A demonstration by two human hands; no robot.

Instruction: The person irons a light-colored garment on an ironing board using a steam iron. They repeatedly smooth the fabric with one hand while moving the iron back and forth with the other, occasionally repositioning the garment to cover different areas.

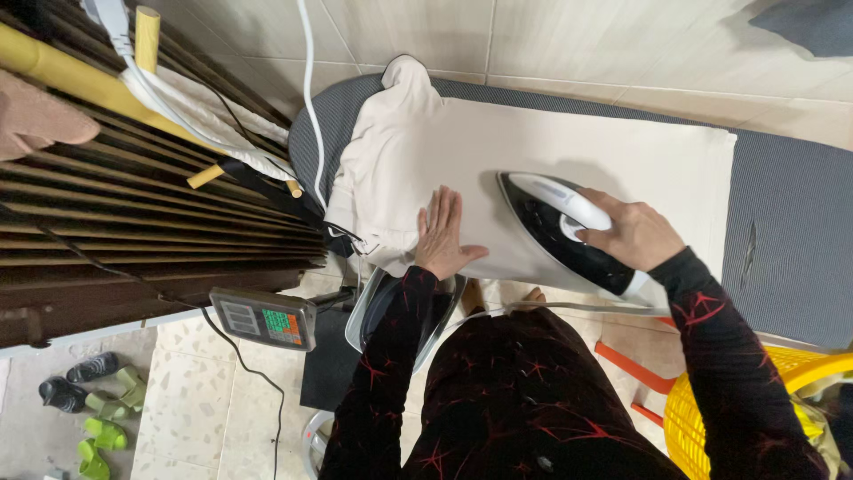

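A cream garment [551, 160] is being pressed on a grey ironing board [782, 231], where it is lying flat across the middle, with its bunched end [391, 133] gathered toward the board's rounded nose. A black-and-white iron [569, 233] is being held by the right hand [633, 233]; the fingers are being kept wrapped around the handle, tightly closed on it. The soleplate is resting on the cloth near the board's front edge, its tip pointing toward the left hand.

The left hand [442, 236] is being laid palm down on the fabric just beside the iron's tip, fingers pressed together and extended, nothing being pinched.

Judgement on technique: the cloth is being tensioned well by the flat palm, but that hand is lying close to the hot tip and directly in its line. It would be better shifted aside from the stroke line. The iron is best kept flat and moving, so no patch is scorched. The white cord [306, 98] is hanging over the board's nose and should be kept off the cloth. Whether steam is being released cannot be told.

A small scale with a display [264, 317] is sitting below the board; a yellow basket [702, 418] is standing at the right.
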